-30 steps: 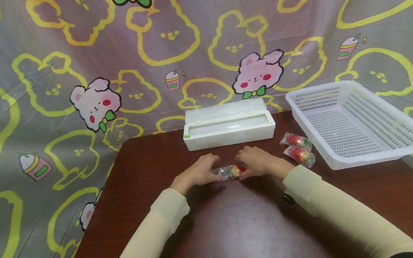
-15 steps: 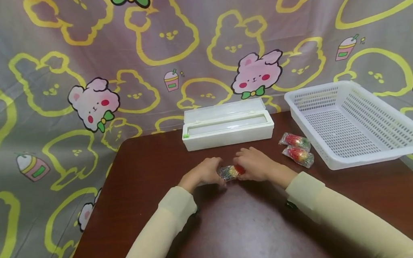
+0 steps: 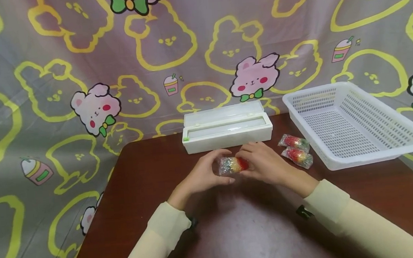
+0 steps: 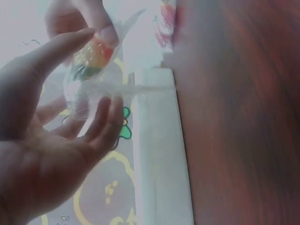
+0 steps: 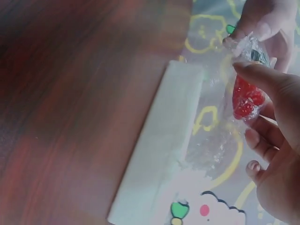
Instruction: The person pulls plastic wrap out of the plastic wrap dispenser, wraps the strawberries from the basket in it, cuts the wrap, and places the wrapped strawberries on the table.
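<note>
One wrapped strawberry (image 3: 233, 165), red with a green end and covered in clear film, is lifted just above the middle of the surface (image 3: 243, 231), held between both hands. The left hand (image 3: 203, 173) grips its 9 o'clock end with curled fingers, and the right hand (image 3: 264, 163) pinches its 3 o'clock end; the right wrist view shows loose film trailing below the fruit. Just beyond the hands, at 12 o'clock, sits the white film dispenser box (image 3: 227, 127), lid raised. At 3 o'clock, near the right hand but apart from it, two more wrapped strawberries (image 3: 296, 149) lie side by side on the surface. Farther toward 3 o'clock stands a white perforated basket (image 3: 407, 135).
</note>
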Motion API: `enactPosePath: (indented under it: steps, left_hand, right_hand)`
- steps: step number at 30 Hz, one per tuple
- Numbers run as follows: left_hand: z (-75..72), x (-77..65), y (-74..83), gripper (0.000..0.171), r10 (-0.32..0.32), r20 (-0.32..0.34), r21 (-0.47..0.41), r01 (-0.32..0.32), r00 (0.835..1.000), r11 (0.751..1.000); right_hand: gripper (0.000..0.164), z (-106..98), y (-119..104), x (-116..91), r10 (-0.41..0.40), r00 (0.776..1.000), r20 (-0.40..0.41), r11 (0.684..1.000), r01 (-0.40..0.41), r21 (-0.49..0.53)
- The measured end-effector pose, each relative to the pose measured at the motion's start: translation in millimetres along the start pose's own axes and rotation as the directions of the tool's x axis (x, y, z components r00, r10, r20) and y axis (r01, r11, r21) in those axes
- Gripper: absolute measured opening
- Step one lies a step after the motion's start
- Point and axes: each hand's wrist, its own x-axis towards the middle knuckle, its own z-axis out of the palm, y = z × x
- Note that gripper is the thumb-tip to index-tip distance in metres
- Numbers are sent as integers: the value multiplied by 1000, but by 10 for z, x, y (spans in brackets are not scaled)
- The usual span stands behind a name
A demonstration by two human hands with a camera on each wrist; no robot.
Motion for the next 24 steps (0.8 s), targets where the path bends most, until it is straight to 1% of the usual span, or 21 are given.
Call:
enactPosePath:
  steps: [2, 3, 4, 6, 7, 8, 10, 11, 13, 15, 17, 20, 24]
  left_hand:
    - [15, -22, 36, 84, -4, -33, -98, 1, 999, 995]
    - [27, -33, 48, 87, -19, -47, -151, 11, 999, 988]
    - [42, -46, 58, 90, -48, -57, -206, 35, 997, 978]
    - [79, -70, 69, 97, -119, -63, -323, 92, 991, 942]
    - [100, -82, 70, 99, -157, -59, -380, 123, 986, 917]
    - [120, -93, 70, 99, -192, -56, -426, 150, 980, 892]
    - [161, -110, 67, 96, -252, -49, -490, 197, 966, 849]
    - [180, -112, 65, 93, -272, -46, -512, 211, 961, 832]
    - [216, -111, 62, 84, -304, -51, -536, 231, 951, 812]
    - [248, -97, 58, 75, -327, -62, -557, 239, 943, 795]
    - [272, -80, 61, 66, -337, -74, -577, 235, 938, 782]
    - [295, -57, 74, 55, -337, -95, -608, 214, 937, 764]
    - [302, -49, 95, 45, -324, -115, -628, 184, 939, 756]
  right_hand:
    - [50, -51, -26, -3, 3, 1000, -23, 1000, -3, -4]
    - [51, -68, -37, -4, 3, 1000, -31, 1000, -4, -12]
    - [51, -85, -48, -3, 4, 999, -37, 1000, -4, -18]
    - [52, -107, -67, 0, 3, 999, -44, 999, -5, -35]
    - [51, -112, -74, 1, 2, 999, -49, 999, -4, -41]
    - [51, -115, -82, 1, 1, 999, -54, 999, -3, -46]
    - [50, -122, -100, 3, -4, 998, -69, 999, 0, -54]
    - [49, -121, -107, 2, -7, 997, -76, 998, 2, -60]
    - [49, -109, -118, -1, -13, 996, -87, 997, 7, -73]
    - [48, -95, -127, 0, -20, 996, -91, 996, 12, -87]
    - [48, -79, -136, 4, -26, 995, -93, 996, 17, -91]
    - [48, -56, -144, 15, -32, 994, -102, 995, 22, -99]
    - [50, -42, -138, 26, -16, 995, -95, 997, 8, -75]
